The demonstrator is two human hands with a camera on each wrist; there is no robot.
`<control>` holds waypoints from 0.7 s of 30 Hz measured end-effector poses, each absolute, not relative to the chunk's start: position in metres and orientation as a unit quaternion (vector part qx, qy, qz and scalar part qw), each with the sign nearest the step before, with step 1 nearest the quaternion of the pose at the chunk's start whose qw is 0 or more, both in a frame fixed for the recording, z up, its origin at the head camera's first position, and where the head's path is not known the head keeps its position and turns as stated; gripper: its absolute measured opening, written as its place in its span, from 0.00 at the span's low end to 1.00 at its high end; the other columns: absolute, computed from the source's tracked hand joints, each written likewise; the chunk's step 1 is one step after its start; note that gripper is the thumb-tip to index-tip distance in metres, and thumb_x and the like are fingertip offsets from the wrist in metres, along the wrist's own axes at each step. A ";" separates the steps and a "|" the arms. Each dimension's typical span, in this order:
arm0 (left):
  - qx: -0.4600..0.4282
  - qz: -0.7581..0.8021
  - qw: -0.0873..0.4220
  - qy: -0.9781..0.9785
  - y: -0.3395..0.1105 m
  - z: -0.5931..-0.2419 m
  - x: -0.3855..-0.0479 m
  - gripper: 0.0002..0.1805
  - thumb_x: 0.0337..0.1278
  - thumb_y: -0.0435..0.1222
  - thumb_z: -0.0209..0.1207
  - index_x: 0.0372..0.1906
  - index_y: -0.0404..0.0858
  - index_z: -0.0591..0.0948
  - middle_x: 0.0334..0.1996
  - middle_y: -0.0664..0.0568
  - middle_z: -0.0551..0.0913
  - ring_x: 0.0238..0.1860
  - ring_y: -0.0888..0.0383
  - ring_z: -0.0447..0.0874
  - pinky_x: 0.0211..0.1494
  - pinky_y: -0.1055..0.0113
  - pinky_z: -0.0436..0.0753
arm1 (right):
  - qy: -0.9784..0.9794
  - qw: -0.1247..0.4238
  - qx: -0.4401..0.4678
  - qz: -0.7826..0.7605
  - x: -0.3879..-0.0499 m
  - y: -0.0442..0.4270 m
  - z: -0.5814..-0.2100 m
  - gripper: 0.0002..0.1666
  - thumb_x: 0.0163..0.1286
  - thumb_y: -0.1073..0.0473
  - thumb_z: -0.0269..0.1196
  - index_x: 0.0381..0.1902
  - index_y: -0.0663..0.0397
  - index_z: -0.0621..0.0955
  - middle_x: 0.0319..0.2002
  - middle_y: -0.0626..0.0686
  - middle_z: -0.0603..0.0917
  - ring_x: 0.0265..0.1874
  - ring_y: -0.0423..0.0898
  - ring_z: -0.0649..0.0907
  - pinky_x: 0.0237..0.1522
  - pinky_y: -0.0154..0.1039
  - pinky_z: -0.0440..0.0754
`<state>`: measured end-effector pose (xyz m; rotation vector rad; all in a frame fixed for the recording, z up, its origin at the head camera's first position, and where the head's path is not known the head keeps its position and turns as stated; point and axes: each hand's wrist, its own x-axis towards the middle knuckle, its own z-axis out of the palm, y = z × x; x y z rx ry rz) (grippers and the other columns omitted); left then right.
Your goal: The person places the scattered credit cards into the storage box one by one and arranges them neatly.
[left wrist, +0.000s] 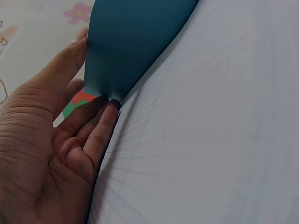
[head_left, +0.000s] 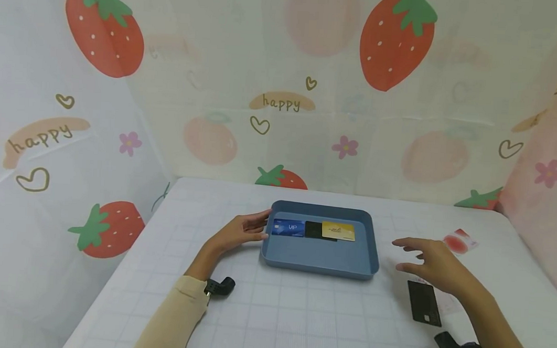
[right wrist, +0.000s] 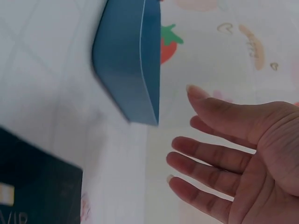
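Left hand (head_left: 237,232): grip unclenched, fingertips touching left wall of blue tray (head_left: 318,258), which sits mid tabletop (head_left: 271,315). In tray, toward back: blue card (head_left: 289,228) at left, dark card (head_left: 313,230) next, partly under gold card (head_left: 339,231). Right hand (head_left: 438,262): grip released, fingers slightly bent, hovers right of tray. Black card (head_left: 424,303) lies near it on tabletop; red-and-white card (head_left: 461,241) just beyond.

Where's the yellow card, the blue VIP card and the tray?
Yellow card (head_left: 338,231), head view: middle of its face.
Blue VIP card (head_left: 288,227), head view: middle of its face.
Tray (head_left: 312,255), head view: bare part of its floor.
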<state>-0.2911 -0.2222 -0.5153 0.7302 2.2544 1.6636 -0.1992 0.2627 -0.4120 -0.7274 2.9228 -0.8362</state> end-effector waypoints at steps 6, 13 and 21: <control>0.250 0.570 0.123 0.773 -0.222 -0.514 -0.290 0.41 0.63 0.33 0.68 0.78 0.38 0.63 0.77 0.48 0.64 0.74 0.51 0.67 0.72 0.67 0.71 | 0.935 0.043 -0.234 -0.262 -0.194 0.280 -0.417 0.30 0.58 0.59 0.77 0.57 0.63 0.83 0.51 0.63 0.86 0.49 0.61 0.85 0.47 0.58 0.87; 0.249 0.576 0.122 0.769 -0.222 -0.513 -0.290 0.40 0.63 0.32 0.67 0.78 0.39 0.63 0.77 0.49 0.64 0.74 0.51 0.66 0.72 0.67 0.71 | 0.937 0.079 -0.219 -0.262 -0.188 0.291 -0.423 0.33 0.55 0.55 0.79 0.56 0.64 0.83 0.50 0.62 0.86 0.48 0.59 0.85 0.47 0.57 0.87; 0.252 0.589 0.131 0.757 -0.222 -0.513 -0.288 0.41 0.63 0.30 0.67 0.78 0.37 0.63 0.77 0.47 0.62 0.75 0.47 0.65 0.73 0.63 0.70 | 0.942 0.118 -0.187 -0.253 -0.179 0.299 -0.435 0.41 0.48 0.54 0.82 0.59 0.62 0.80 0.47 0.54 0.85 0.47 0.55 0.81 0.47 0.56 0.85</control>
